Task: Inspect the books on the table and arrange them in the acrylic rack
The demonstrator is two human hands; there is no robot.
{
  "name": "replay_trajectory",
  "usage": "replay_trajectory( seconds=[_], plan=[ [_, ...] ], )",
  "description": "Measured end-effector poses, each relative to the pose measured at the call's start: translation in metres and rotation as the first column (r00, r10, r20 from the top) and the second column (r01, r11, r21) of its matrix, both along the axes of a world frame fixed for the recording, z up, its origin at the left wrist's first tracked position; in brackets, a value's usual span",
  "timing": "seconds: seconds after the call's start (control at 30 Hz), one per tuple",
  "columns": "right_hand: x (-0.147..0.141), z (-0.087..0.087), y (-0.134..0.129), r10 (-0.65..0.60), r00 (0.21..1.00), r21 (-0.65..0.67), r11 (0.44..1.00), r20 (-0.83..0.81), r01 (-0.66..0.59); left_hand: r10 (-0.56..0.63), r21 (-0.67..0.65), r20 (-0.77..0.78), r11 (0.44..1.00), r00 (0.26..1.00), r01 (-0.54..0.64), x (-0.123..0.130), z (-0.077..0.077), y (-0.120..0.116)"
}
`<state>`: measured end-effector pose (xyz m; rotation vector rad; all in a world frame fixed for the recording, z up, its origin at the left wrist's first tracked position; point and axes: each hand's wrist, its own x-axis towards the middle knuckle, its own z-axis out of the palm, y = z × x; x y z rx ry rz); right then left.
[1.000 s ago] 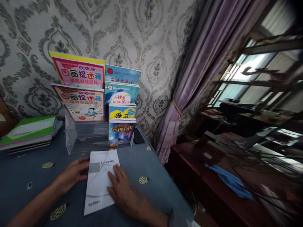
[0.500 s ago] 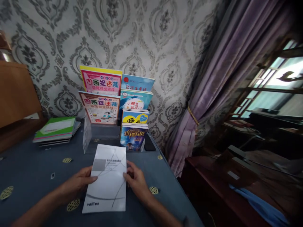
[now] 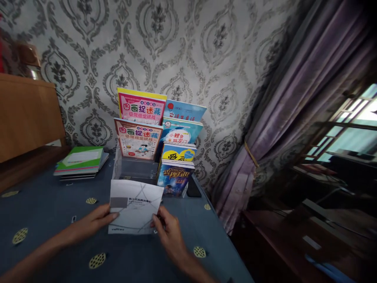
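A white booklet [image 3: 134, 214] with a grey square, thin curved lines and dark print on its cover is held between both hands over the table. My left hand [image 3: 101, 217] pinches its left edge, thumb on the cover. On the right edge, my right hand [image 3: 166, 224] grips it the same way, fingers behind. The booklet is tilted up, its top edge in front of a clear stepped book stand [image 3: 137, 169]. In that stand are a pink book [image 3: 141, 107], a brown-bordered book [image 3: 139, 139], light blue books [image 3: 184, 129], a yellow-and-blue book [image 3: 178, 152] and a dark blue book [image 3: 173, 179].
A stack of books with a green one [image 3: 79, 159] on top lies at the back left of the table [image 3: 59, 251]. A dark flat object [image 3: 194, 188] rests right of the stand. Beyond are a wooden cabinet [image 3: 28, 114], patterned wall and purple curtain [image 3: 235, 184].
The booklet has been tipped more upright, its lower edge raised off the table side toward the stand. Both hands still hold it. The view has shifted left.
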<state>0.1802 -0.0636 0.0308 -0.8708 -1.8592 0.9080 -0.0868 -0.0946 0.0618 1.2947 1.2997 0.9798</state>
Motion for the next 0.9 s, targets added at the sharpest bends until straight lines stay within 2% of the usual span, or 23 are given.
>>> replay_trajectory(
  seconds=[0.1,0.2,0.4,0.6,0.77,0.9],
  plan=[
    [-0.009,0.016,0.015,0.004,1.0,0.074,0.997,0.017,-0.005,-0.004,0.106,-0.176,0.994,0.984,0.023,-0.01,0.017,0.014],
    [-0.017,0.015,0.026,-0.005,1.0,0.094,0.996,0.027,0.003,-0.004,0.183,-0.242,0.982,0.97,0.05,-0.015,0.019,0.024],
    [-0.021,-0.026,0.025,-0.097,0.975,0.188,0.98,0.2,0.059,-0.021,0.102,-0.272,0.994,0.962,0.05,-0.018,-0.01,0.022],
    [-0.022,-0.025,0.027,-0.126,0.979,0.231,0.969,0.159,0.087,0.036,0.162,-0.299,0.987,0.954,0.014,-0.016,-0.012,0.022],
    [-0.018,-0.05,0.027,-0.151,0.979,0.233,0.965,0.137,0.117,0.017,0.084,-0.29,0.996,0.957,0.008,-0.011,-0.039,0.026],
    [-0.019,-0.065,0.03,-0.158,0.981,0.194,0.972,0.117,0.134,0.036,0.082,-0.282,0.997,0.959,-0.013,-0.012,-0.056,0.031]
  ],
)
